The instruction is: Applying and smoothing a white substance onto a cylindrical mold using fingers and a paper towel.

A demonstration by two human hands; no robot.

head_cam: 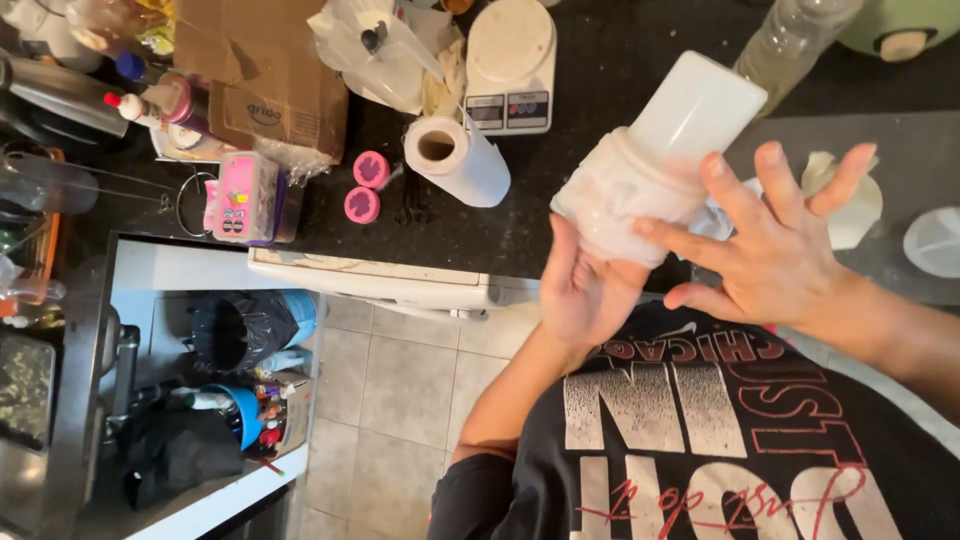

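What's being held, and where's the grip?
A white plastic jar, tilted, between the left hand under its wide base and the right hand's open fingers against its side.

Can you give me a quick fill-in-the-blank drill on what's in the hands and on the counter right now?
1. Both hands press on a white ____ held above the counter.
2. The left hand supports it from ____, and the right hand lies against its side with fingers spread.
3. The paper towel roll lies in front of a white kitchen ____.
4. The two small round lids beside the roll are ____.

Missing words: jar; below; scale; pink
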